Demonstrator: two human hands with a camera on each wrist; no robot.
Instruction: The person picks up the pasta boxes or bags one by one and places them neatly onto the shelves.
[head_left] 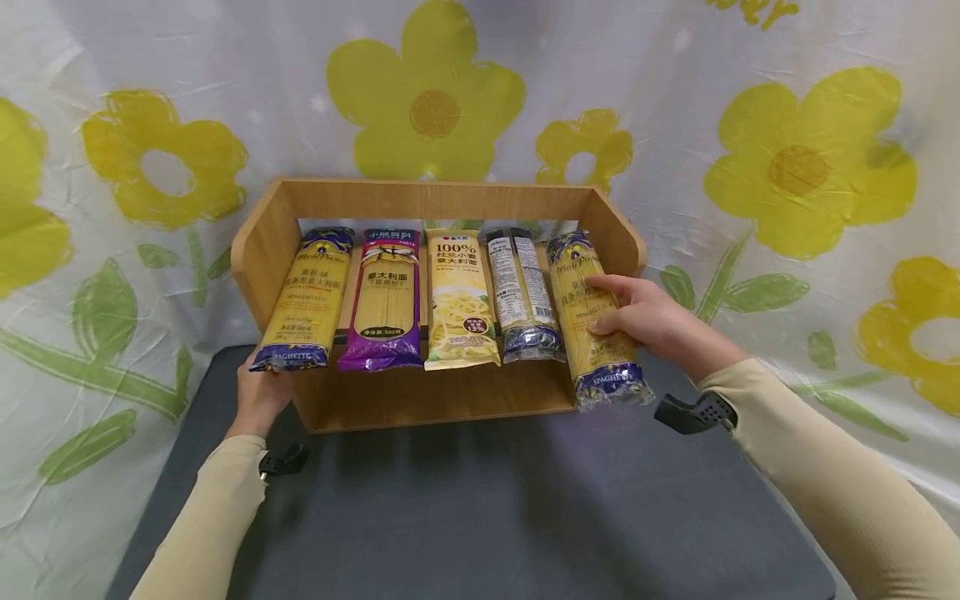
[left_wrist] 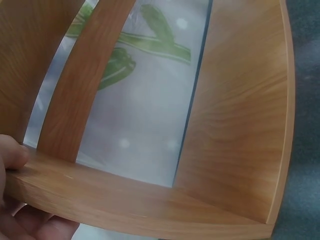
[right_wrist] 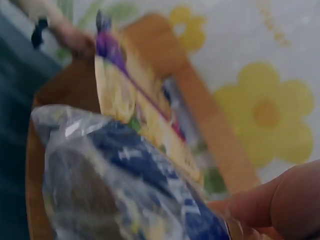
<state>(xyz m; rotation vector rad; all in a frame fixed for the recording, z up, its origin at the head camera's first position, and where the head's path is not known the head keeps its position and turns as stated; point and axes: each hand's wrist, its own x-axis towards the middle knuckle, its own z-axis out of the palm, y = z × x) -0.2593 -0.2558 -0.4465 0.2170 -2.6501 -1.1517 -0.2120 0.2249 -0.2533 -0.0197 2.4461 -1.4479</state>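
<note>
A wooden shelf rack stands on the dark table with several pasta packs lined up on its upper level. My left hand grips the left side panel; in the left wrist view the thumb lies inside the panel and the fingers are curled round its outer side. My right hand holds a yellow and blue spaghetti pack at the rack's right end. The pack tilts, its lower end jutting past the rack's front. Its crinkled clear end fills the near part of the right wrist view.
Left of the held pack are a grey and black pasta pack, a cream noodle pack, a purple pasta pack and another yellow and blue spaghetti pack. A flowered curtain hangs behind. The dark tabletop extends in front.
</note>
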